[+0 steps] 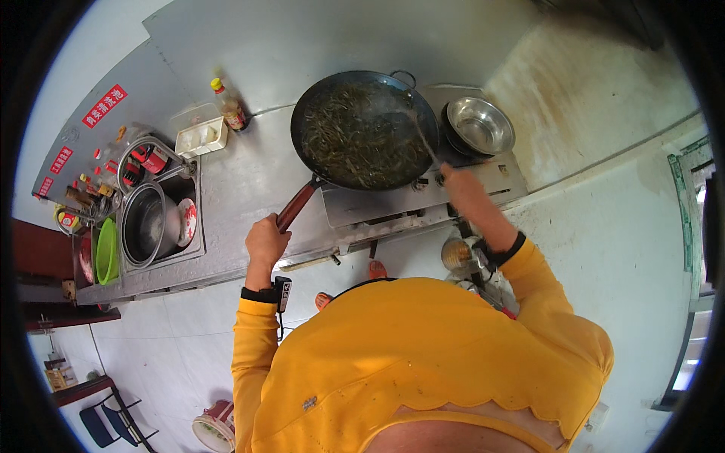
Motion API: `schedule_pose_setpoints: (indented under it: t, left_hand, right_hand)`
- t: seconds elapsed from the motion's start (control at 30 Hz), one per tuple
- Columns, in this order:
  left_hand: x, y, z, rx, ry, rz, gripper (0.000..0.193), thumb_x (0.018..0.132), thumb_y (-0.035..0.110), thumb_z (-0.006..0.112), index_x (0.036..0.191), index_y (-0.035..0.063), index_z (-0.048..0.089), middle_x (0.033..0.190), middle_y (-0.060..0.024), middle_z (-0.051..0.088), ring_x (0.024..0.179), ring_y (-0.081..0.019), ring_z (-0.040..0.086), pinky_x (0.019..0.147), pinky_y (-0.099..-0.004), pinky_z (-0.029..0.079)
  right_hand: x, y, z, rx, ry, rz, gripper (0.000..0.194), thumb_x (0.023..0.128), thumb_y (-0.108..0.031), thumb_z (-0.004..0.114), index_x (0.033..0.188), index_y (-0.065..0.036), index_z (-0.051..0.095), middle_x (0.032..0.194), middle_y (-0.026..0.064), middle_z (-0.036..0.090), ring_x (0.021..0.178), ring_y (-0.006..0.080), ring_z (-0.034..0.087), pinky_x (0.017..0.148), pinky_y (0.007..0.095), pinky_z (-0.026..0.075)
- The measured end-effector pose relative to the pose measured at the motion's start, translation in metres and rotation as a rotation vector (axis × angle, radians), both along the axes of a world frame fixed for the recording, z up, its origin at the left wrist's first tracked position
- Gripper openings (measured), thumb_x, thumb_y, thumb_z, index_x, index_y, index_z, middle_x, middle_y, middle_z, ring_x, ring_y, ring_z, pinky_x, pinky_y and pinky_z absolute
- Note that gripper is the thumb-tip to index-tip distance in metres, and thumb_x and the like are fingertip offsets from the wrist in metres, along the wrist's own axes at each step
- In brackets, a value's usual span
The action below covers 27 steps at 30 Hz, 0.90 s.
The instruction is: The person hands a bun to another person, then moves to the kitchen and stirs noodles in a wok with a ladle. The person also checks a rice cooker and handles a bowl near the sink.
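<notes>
My left hand (267, 240) grips the wooden handle (296, 207) of a large dark wok (306, 165) that stands on the gas stove (362, 207). Dark green-brown strands of food in some liquid (357, 133) fill much of the wok, and faint steam hangs over them. My right hand (461, 184) is closed around the handle of a long cooking utensil (423, 137), slightly blurred. Its far end reaches into the food at the wok's right side, so its shape cannot be told. Right of the wok, a shiny metal bowl (481, 125) rests on a dark pan.
Left on the steel counter (255, 170) are a sauce bottle with a yellow cap (229, 107) and a white seasoning box (201, 137). Farther left, the sink (199, 238) holds a metal pot (148, 226) and a red-and-white plate (187, 222). A green basin (106, 251) and several bottles stand beyond.
</notes>
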State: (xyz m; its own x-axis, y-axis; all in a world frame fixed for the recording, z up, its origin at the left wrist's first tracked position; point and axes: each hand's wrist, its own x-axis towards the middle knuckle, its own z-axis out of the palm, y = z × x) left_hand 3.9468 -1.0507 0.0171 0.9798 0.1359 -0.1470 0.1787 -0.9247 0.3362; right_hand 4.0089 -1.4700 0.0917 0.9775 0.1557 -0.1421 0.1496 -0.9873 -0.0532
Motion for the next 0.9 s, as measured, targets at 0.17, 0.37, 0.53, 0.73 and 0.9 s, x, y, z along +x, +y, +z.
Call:
schedule_pose_setpoints:
  t: [0.17,0.37,0.53,0.73,0.9]
  left_hand:
    - [0.000,0.000,-0.002,0.008,0.008,0.002,0.029,0.071,0.023,0.080,0.092,0.0091,0.067,0.084,-0.0144,0.071,0.081,-0.0354,0.069,0.069,-0.0459,0.055]
    - [0.000,0.001,-0.001,0.002,-0.002,0.002,0.029,0.071,0.023,0.080,0.092,0.0079,0.067,0.084,-0.0150,0.071,0.081,-0.0357,0.069,0.069,-0.0461,0.055]
    - [0.000,0.000,0.000,0.021,-0.012,-0.003,0.029,0.071,0.023,0.080,0.092,0.0079,0.067,0.085,-0.0153,0.071,0.082,-0.0357,0.069,0.069,-0.0462,0.055]
    - [-0.001,0.001,-0.002,-0.004,-0.030,0.002,0.031,0.070,0.024,0.081,0.091,0.0055,0.067,0.083,-0.0180,0.070,0.080,-0.0381,0.067,0.068,-0.0467,0.054]
    - [0.000,0.001,0.000,0.001,-0.013,-0.006,0.030,0.071,0.024,0.080,0.093,0.0076,0.067,0.084,-0.0160,0.071,0.081,-0.0363,0.068,0.069,-0.0461,0.055]
  right_hand:
    - [-0.021,0.034,-0.047,0.079,0.086,-0.016,0.055,0.088,-0.002,0.055,0.142,-0.007,0.045,0.084,0.0277,0.065,0.083,0.0462,0.065,0.071,0.0498,0.053]
    - [0.024,0.024,-0.025,0.265,-0.028,0.081,0.041,0.088,-0.011,0.058,0.128,-0.006,0.060,0.092,0.0278,0.065,0.090,0.0432,0.064,0.077,0.0504,0.052]
    - [-0.018,-0.028,0.066,0.145,-0.058,0.145,0.037,0.086,-0.011,0.056,0.123,-0.007,0.063,0.091,0.0216,0.067,0.088,0.0412,0.064,0.076,0.0517,0.051]
    - [-0.042,-0.003,0.012,0.049,-0.131,0.246,0.029,0.088,-0.006,0.050,0.114,-0.001,0.063,0.084,0.0220,0.066,0.080,0.0434,0.065,0.069,0.0496,0.052]
    - [-0.013,0.008,0.006,0.095,-0.027,0.127,0.033,0.089,-0.010,0.054,0.119,-0.005,0.064,0.090,0.0236,0.066,0.087,0.0422,0.063,0.072,0.0489,0.051]
